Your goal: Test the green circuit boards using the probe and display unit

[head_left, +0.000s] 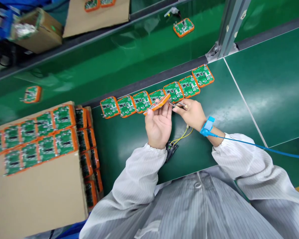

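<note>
Board: an orange-framed board (157, 103), tilted on edge, raised just in front of the row (156, 96) of like boards on the green mat (214, 99).
My left hand (158, 124): palm up, fingers closed round the board's lower edge.
My right hand (191, 113): fingers pinched on tweezers (175, 104), tips near the board's right end.
Wrist: blue strap (207, 126).
Left side: cardboard (40, 186) with more boards.

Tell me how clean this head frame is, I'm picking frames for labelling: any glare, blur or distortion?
Head view: soft glare streaks the glossy green conveyor belt; wide-lens bending curves the edges; the stacked orange-framed green circuit boards at left look smeared; the left hand and right hand are fairly sharp.
</note>
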{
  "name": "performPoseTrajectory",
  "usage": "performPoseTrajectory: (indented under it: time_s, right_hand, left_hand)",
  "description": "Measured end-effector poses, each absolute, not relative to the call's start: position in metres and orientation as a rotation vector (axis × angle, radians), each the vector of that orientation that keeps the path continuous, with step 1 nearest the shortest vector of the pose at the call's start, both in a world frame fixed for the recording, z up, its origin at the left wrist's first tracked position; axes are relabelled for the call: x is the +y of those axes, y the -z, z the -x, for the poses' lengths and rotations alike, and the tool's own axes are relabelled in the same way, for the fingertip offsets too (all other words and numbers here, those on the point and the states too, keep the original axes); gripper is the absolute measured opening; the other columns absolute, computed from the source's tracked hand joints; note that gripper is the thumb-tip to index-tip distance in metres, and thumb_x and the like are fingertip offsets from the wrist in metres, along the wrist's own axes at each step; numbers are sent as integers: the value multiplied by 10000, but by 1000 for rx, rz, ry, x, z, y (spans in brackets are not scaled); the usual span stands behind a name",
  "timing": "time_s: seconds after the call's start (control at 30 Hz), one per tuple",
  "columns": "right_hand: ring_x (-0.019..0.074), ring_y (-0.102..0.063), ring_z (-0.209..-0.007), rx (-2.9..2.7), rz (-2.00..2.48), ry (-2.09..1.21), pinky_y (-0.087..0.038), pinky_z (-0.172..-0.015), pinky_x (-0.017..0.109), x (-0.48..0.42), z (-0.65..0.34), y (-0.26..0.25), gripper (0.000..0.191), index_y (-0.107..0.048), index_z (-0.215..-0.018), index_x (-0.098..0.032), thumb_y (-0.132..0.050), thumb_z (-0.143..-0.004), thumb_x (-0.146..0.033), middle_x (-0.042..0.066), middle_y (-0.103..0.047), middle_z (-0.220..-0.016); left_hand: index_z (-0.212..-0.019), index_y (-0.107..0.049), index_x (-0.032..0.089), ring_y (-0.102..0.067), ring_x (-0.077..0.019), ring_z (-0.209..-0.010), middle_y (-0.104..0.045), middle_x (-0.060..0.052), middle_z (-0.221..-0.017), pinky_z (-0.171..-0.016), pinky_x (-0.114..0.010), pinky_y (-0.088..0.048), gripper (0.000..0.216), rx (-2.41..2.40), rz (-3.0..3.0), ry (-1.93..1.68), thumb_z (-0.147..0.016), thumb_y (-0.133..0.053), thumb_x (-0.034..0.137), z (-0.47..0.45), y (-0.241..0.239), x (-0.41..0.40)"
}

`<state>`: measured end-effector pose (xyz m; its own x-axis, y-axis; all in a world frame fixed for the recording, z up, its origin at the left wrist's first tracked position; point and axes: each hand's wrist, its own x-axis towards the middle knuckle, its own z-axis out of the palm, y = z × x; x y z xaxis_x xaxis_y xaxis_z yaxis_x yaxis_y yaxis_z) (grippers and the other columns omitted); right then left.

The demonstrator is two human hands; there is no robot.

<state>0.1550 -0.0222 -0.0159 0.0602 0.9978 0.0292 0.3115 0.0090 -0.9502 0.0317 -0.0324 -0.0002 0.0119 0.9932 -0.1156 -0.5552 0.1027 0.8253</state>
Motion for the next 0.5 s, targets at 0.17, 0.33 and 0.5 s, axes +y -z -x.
performPoseTrajectory:
  time_s: [0.17,0.33,0.5]
  right_hand:
    - [173,-607,-757,-1375,1450,-1000,-473,-716,311,-22,-155,16,87,-644,-792,-177,-647,-780,-263,24,-668,-772]
    - [165,-575,-785,-1434,1411,-980,-452,-729,299,-25,-157,10,176,-623,-863,-166,-594,-835,-338,26,-628,-784]
    - [156,-536,-848,-1552,1247,-890,-428,-777,298,-23,-167,4,309,-570,-1013,-153,-407,-947,-407,53,-596,-902]
  left_hand:
    - [-934,-641,233,-413,-243,-1340,-618,-47,-1228,-1140,-396,-338,385,817,-678,-1372,-742,-635,567,-32,1,-34]
    - [-979,-654,217,-420,-261,-1333,-593,-64,-1282,-1120,-407,-355,412,811,-726,-1349,-737,-646,551,-31,4,-34]
    - [-975,-659,216,-451,-250,-1310,-616,-54,-1253,-1118,-391,-359,396,834,-765,-1370,-754,-636,544,-29,4,-33]
